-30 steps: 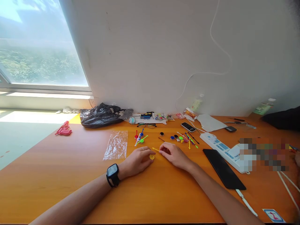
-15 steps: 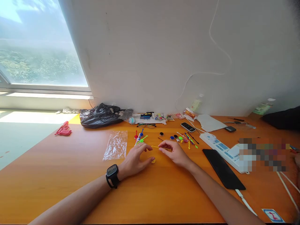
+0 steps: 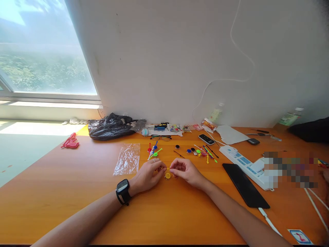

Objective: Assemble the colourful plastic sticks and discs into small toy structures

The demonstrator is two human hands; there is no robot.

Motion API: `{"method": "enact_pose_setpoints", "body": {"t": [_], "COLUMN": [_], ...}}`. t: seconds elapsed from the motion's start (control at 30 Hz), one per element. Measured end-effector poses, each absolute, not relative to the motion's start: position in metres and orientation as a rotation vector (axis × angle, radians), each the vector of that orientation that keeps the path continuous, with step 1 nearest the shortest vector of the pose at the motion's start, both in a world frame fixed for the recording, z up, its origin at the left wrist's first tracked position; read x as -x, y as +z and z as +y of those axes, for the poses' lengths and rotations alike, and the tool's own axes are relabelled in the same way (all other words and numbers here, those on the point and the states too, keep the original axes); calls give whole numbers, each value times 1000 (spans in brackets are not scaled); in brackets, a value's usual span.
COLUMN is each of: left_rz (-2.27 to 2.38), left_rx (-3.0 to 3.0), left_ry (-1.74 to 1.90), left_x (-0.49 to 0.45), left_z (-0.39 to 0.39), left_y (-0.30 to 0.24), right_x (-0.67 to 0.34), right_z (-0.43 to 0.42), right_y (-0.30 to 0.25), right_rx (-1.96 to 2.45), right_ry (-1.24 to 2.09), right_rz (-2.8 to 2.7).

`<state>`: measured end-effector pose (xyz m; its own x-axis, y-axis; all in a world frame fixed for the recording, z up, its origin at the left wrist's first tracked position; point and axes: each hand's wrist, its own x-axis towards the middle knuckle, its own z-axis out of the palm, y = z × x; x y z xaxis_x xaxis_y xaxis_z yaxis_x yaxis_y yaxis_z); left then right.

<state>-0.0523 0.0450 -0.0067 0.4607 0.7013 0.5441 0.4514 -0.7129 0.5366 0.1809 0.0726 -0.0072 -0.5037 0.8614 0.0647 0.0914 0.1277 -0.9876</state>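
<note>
My left hand [image 3: 149, 174] and my right hand [image 3: 187, 172] meet fingertip to fingertip over the table, both pinching a thin yellow plastic arrow [image 3: 168, 168]. Most of the arrow is hidden by the fingers. Just below it a round yellow disc base [image 3: 168, 176] lies on the wood. Behind my left hand are joined arrow-and-disc pieces, among them a red one [image 3: 149, 150], a blue one [image 3: 154, 148] and a green one [image 3: 155, 154]. Past my right hand lie loose discs, such as a blue disc [image 3: 189, 151], and several loose arrows. A thin black arrow [image 3: 179, 154] rests between these groups.
A clear plastic bag [image 3: 127, 159] lies left of my hands. Along the wall are a black plastic bag [image 3: 110, 127], eyeglasses [image 3: 160, 138] and small packets. To the right are a black phone [image 3: 244, 185], a white power strip [image 3: 244, 164] and a remote-like device [image 3: 206, 139].
My right hand has brought the yellow arrow left and nearer to me. My left fingers have closed on its other end, leaving the yellow disc uncovered below.
</note>
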Motion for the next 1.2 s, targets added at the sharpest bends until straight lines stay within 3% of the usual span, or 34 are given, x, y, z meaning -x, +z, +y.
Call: {"method": "enact_pose_setpoints", "body": {"t": [1.2], "left_rz": [870], "left_rx": [-2810], "left_ry": [824], "left_x": [52], "left_z": [40], "left_y": [2], "right_x": [-188], "right_z": [72], "right_y": [-10], "right_rx": [984], "right_ry": [1236], "right_rz": [-2019]}}
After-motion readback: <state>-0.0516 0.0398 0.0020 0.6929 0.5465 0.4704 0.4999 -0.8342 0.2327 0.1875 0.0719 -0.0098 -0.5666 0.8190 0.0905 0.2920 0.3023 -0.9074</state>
